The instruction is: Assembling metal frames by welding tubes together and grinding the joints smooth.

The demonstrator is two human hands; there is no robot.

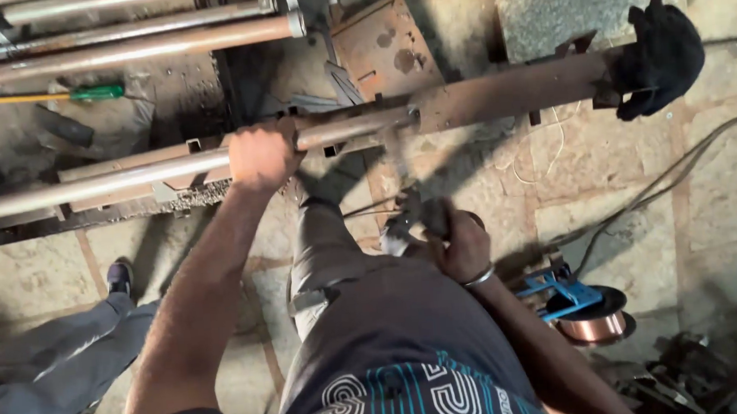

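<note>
Pipe point(124, 179) lies long and rusty; left hand point(265, 155) wraps tight around it to keep it steady, while right hand point(457, 242) grips a blurry tool point(404, 222).

Stone-slab floor point(609, 181), copper wire spool point(591, 319), cables point(669, 182), screwdriver point(49, 96)

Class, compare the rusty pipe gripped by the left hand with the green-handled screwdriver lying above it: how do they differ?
The rusty pipe is thick and brown; the green-handled screwdriver is thin, with a yellow shaft. The left hand grips the pipe; nothing touches the screwdriver. The pipe spans most of the picture; the screwdriver is far shorter. The pipe slants slightly; the screwdriver lies level. Both are long and straight.
</note>
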